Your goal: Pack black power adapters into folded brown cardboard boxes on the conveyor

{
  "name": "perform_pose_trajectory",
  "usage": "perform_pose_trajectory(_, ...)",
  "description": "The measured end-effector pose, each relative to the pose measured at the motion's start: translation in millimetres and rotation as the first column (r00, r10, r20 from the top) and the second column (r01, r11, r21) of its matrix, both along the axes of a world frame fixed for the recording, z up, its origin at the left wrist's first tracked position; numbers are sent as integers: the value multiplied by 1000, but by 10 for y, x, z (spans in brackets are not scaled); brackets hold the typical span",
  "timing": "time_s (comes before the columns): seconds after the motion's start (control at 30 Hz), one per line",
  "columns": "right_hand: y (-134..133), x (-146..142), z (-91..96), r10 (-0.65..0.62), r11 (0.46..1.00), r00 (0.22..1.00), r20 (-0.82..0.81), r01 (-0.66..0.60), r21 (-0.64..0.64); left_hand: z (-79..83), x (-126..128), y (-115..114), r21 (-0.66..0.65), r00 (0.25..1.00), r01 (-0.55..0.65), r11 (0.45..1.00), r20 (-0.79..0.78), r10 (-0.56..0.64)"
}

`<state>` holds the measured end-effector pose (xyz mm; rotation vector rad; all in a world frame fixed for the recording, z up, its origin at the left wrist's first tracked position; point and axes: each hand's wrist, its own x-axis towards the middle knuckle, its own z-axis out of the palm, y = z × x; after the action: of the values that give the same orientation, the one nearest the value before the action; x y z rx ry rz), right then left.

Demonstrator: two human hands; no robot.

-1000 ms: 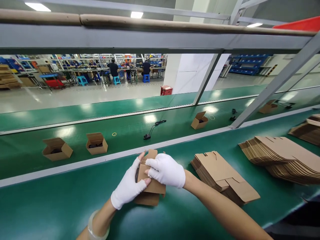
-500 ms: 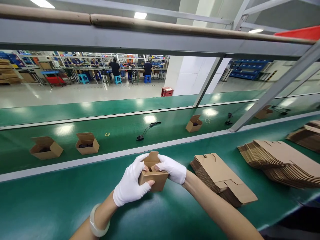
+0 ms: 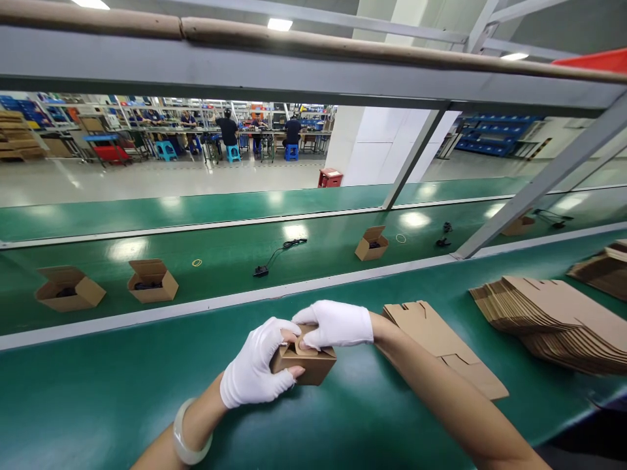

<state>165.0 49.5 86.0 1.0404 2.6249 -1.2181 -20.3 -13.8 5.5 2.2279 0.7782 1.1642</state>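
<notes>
Ceiling lights [image 3: 279, 24] glare off the green conveyor belts [image 3: 220, 287].

A factory floor, with green conveyor belts [image 3: 122, 391] and long workbenches [image 3: 147, 130] lined with seated workers [image 3: 292, 130].

The head camera looks forward and down from just above the near belt [image 3: 98, 391], close over the left hand [image 3: 252, 365] and right hand [image 3: 337, 324]. It faces across a second belt [image 3: 235, 287] toward the distant factory floor [image 3: 147, 186].

Stacked carton blanks [image 3: 548, 320], open boxes [image 3: 151, 281], green conveyor belt [image 3: 122, 385]
</notes>
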Motion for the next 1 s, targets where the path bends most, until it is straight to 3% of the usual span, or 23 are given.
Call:
perform_pose_trajectory(0.1,-33,-14,-54,-41,990,998,52,33,135,-32,16,-1,-16,1000,9,1000,-16,-9)
perform_pose_trajectory(0.3,-35,75,-204,-7,995,999,-34,3,-99,-43,65,5,-55,999,51,997,-10,-52)
perform_pose_trajectory(0.5,-56,18,-247,-111,989,992,57,104,109,-128,57,44,-61,999,37,997,-5,-37)
perform_pose_trajectory(0.67,-18,41,-253,-33,990,995,-94,20,-138,-89,33,65,-29,999,33,999,6,-33)
perform_pose_trajectory(0.8,-32,11,-300,-78,992,996,-34,74,-100,-91,9,78,-11,996,69,998,-53,-70)
perform_pose_trajectory(0.9,-90,33,-317,-299,954,932,-206,297,-37,-135,-71,115,9,998,-53,999,-27,53)
perform_pose_trajectory(0.93,-120,47,-331,-401,914,869,-290,402,-58,-145,-104,133,12,987,-160,987,12,160)
perform_pose_trajectory(1.0,-199,49,-397,-561,823,722,-404,539,-178,-149,-155,166,-3,907,-406,914,116,404)
